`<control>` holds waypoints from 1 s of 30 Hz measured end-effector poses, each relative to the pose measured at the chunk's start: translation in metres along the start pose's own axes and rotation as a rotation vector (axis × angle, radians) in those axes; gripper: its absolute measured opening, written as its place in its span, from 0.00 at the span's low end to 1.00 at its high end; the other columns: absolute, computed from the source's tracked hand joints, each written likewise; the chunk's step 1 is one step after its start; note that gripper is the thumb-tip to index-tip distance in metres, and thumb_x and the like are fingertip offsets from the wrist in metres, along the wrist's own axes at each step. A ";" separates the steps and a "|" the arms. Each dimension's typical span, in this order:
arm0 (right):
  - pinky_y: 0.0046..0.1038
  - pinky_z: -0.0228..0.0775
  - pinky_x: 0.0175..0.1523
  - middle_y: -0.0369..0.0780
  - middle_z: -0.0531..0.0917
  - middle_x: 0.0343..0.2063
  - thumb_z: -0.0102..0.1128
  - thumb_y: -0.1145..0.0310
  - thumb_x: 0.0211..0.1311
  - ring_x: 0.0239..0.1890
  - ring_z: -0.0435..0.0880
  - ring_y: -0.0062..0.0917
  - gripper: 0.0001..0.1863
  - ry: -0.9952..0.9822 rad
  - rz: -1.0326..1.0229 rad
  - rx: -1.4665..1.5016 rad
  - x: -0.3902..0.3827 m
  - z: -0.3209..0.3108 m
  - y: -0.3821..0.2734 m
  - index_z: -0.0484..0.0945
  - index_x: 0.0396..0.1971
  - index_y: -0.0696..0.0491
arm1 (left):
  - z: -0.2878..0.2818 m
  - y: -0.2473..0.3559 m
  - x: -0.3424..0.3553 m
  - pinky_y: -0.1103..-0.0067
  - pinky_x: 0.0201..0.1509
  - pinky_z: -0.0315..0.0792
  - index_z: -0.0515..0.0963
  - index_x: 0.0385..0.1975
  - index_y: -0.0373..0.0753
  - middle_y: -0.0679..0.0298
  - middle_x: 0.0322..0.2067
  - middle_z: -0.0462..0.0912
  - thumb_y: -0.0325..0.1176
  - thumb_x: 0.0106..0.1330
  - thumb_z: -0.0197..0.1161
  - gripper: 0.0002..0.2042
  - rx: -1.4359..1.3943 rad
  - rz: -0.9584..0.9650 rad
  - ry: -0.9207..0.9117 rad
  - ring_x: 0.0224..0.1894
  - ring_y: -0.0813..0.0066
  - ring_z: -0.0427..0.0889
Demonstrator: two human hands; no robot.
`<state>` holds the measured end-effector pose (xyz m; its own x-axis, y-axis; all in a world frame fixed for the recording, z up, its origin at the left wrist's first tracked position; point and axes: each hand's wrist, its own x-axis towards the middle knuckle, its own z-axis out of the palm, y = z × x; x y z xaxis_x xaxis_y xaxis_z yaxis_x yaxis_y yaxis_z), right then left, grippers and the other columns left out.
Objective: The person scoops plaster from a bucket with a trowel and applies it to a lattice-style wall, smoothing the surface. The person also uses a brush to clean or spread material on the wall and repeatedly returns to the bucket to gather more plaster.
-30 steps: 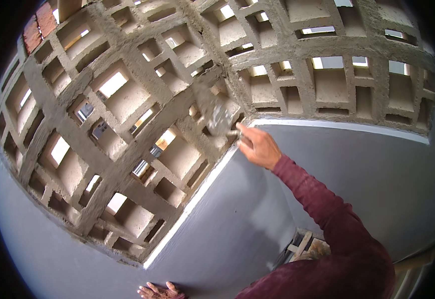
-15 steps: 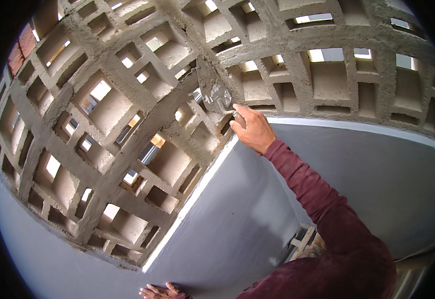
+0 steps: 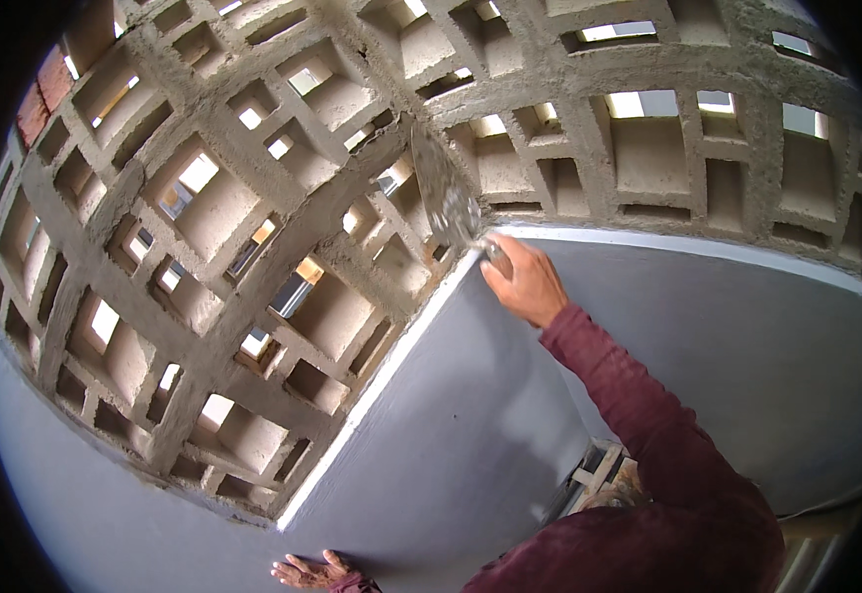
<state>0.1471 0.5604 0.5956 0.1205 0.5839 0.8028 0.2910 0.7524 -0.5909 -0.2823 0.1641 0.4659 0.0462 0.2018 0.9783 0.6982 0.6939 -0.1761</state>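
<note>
My right hand (image 3: 528,281) is closed round the handle of a trowel (image 3: 447,196). The pointed metal blade is stained with mortar and slightly smeared by motion. It lies over the inner corner where two faces of pierced concrete blocks (image 3: 187,341) meet, just above a white ledge (image 3: 382,387); whether it touches the blocks I cannot tell. At the bottom of the picture my left hand (image 3: 310,572) rests open against the grey wall (image 3: 431,465), fingers spread, holding nothing.
The second block face (image 3: 648,158) runs off to the right above another white ledge (image 3: 688,249) and a grey wall. Red brick (image 3: 50,84) shows at the upper left. Partly behind my right arm, pale slats (image 3: 599,476) show low down.
My right hand has moved to the right and slightly down, carrying the trowel along the corner. My left hand is still on the wall, seen slightly higher and to the left.
</note>
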 end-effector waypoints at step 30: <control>0.39 0.64 0.29 0.48 0.73 0.17 0.54 0.72 0.54 0.22 0.76 0.42 0.17 -0.472 -0.009 0.222 -0.017 0.021 -0.068 0.66 0.44 0.58 | 0.002 -0.001 0.000 0.54 0.70 0.41 0.57 0.65 0.42 0.50 0.66 0.54 0.64 0.65 0.38 0.37 0.020 -0.017 0.048 0.69 0.50 0.51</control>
<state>0.1052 0.5062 0.6205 -0.3366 0.6125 0.7152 0.0754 0.7746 -0.6279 -0.2848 0.1650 0.4654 0.0692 0.1565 0.9852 0.6850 0.7105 -0.1610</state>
